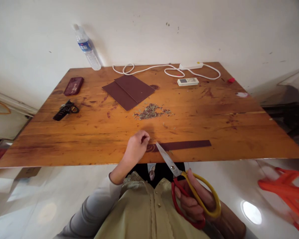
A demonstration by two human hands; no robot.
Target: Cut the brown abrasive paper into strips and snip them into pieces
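A long dark brown strip (186, 145) lies near the front edge of the wooden table (89, 132). My left hand (136, 146) is closed in a pinch at the strip's left end. My right hand (193, 199) grips scissors (186, 182) with one red and one yellow handle. Their blades are closed and point up-left, the tip touching the strip beside my left fingers. Farther back lies a small pile of tiny cut scraps (151, 111). Two dark brown sheets (128, 90) lie overlapped behind it.
A water bottle (87, 48) leans against the wall at the back left. A white power strip (190, 65) with its cable and a remote control (188, 81) lie at the back right. A maroon case (74, 86) and a black object (65, 110) lie left. Orange tubing (289, 189) is on the floor, right.
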